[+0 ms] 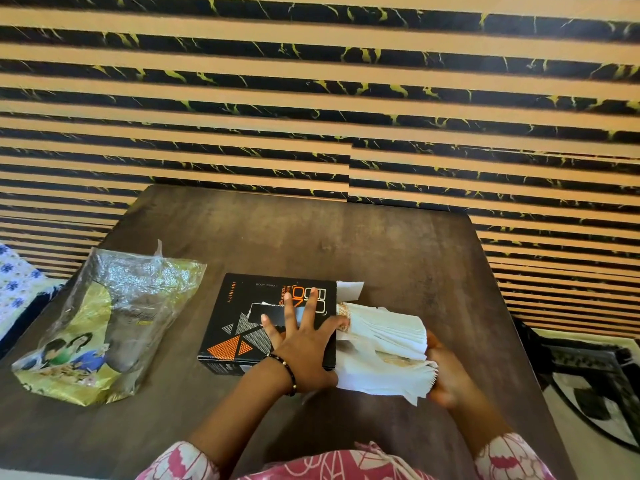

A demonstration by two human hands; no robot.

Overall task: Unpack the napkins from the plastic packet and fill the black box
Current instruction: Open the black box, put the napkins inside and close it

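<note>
A black box (pixel 235 320) with orange and grey triangles lies flat in the middle of the dark wooden table (pixel 381 244). My left hand (pixel 304 344) presses flat on its top with fingers spread. A thick stack of white napkins (pixel 384 337) sticks out of the box's open right end, partly inside. My right hand (pixel 446 372) grips the outer end of that stack. The plastic packet (pixel 110 323), clear and yellow-green with a printed picture, lies crumpled on the table's left side, apart from both hands.
A striped black and tan wall (pixel 311 98) rises right behind the table. Blue-flowered cloth (pixel 14 282) lies off the left edge. A patterned mat (pixel 588 386) covers the floor at the right. My pink-and-white sleeves show at the bottom.
</note>
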